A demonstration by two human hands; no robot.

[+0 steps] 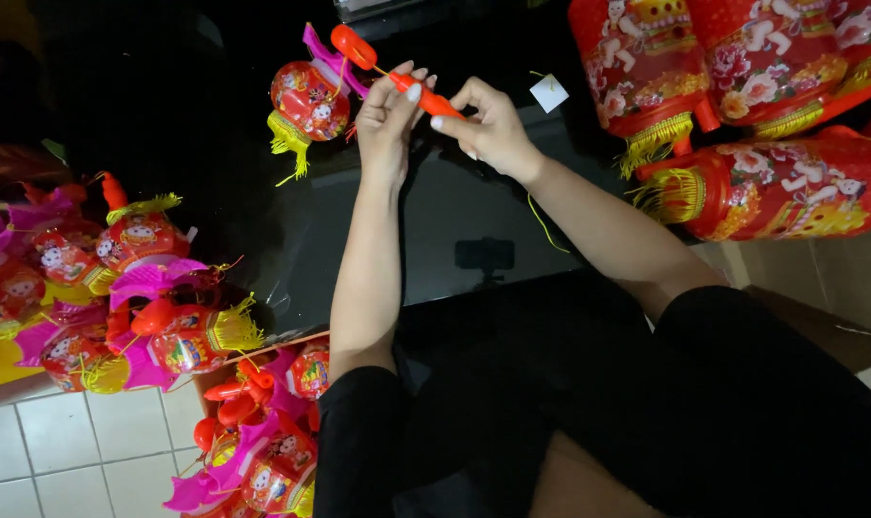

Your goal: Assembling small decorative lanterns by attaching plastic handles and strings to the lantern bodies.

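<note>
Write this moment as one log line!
left hand: grips handle | right hand: pinches handle end | small lantern: hangs by handle's far end | table: dark | big lanterns: right

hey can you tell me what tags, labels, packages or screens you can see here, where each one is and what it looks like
Small white square tag: on the dark glossy table, just right of the right hand; plain, with a thin yellow string beside it.
Cardboard box: lower left by the person's knee, brown edge showing, filled with small red and pink lanterns.
No screens or signs in view.
</note>
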